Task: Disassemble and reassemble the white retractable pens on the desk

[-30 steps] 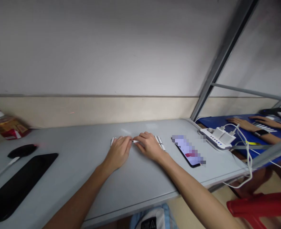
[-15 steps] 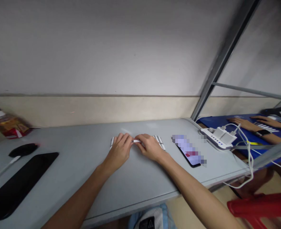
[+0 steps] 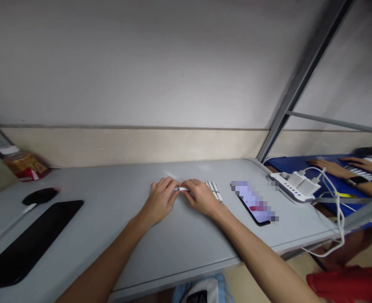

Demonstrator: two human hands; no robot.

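Observation:
My left hand (image 3: 159, 200) and my right hand (image 3: 201, 195) rest on the grey table (image 3: 179, 240), fingertips meeting. Between them they pinch a small white stick-like piece (image 3: 182, 189), one hand at each end. Just right of my right hand lies a short row of similar white sticks (image 3: 215, 190), side by side. My left hand covers whatever lies beneath it.
A phone (image 3: 254, 203) with a lit screen lies right of the sticks. A white power strip (image 3: 295, 187) with chargers and cables sits at the table's right end. A black pad (image 3: 30, 240), black mouse (image 3: 39, 195) and snack packet (image 3: 24, 164) are at left. Another person's hands (image 3: 331, 167) work at the blue table.
Both hands stay together on the white piece; only the camera has shifted slightly, so everything sits a little further right in view.

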